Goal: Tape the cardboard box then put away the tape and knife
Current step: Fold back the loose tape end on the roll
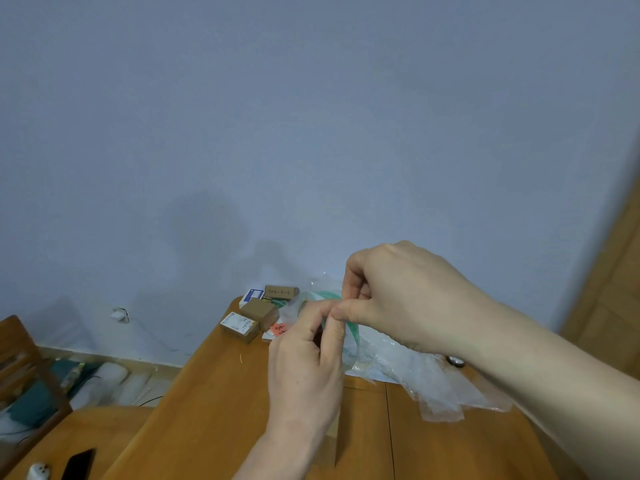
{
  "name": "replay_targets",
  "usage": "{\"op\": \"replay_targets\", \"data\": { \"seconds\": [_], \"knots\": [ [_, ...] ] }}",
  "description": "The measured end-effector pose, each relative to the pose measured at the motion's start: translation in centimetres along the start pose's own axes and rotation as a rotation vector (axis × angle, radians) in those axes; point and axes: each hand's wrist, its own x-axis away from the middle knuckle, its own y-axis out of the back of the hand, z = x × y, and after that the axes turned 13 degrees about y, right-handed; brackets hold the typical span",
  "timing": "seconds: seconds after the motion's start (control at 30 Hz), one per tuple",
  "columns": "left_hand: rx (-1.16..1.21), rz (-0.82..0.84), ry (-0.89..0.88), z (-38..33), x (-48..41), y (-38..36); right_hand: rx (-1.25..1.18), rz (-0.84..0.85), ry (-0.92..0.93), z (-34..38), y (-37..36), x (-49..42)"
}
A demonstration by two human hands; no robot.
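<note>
While pinched, tape roll (346, 336) (clear), both hands.

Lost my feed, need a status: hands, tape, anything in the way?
Both hands up, grip pinching the tape roll. Plastic wrap on table behind. Box to tape not clearly seen.

wall (277, 116): plain blue-grey | table (214, 393): orange wood | chair (20, 358): wooden, far left

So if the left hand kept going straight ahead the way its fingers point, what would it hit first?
Probably the tape roll that the left hand is already pinching with the right hand; beyond it, the crumpled clear plastic. Depth is hard to judge.
</note>
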Motion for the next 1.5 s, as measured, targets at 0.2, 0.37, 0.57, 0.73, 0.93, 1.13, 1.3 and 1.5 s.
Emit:
{"op": "replay_targets", "data": {
  "seconds": [0.2,0.37,0.57,0.73,0.93,1.13,1.3,1.5],
  "knots": [
    [0.014,0.035,-0.034,0.4,0.0,0.1,-0.035,0.024,-0.029,-0.5,0.6,-0.3],
    [-0.009,0.051,-0.062,0.8,-0.4,0.1,-0.040,0.078,-0.049,-1.3,0.7,-0.6],
    [0.155,0.121,0.057,0.6,-0.8,0.1,-0.423,-0.095,-0.064,-3.6,1.5,-0.3],
    [0.310,0.175,0.199,-0.2,-1.3,0.0,-0.154,-0.655,0.280,-4.3,-0.2,1.2],
    [0.372,0.215,0.208,-0.6,-1.9,-0.6,0.335,-0.614,0.548,-3.8,-4.3,1.2],
    [0.367,0.208,0.203,-0.6,-2.2,-0.9,0.361,-0.576,0.515,-3.9,-4.8,0.5],
    [0.290,0.169,0.161,-0.5,-2.2,-0.8,0.300,-0.484,0.421,-3.9,-4.3,0.4],
    [0.214,0.156,0.121,-0.8,-2.3,-0.6,0.100,-0.395,0.316,-3.8,-3.8,0.5]
  ]
}}
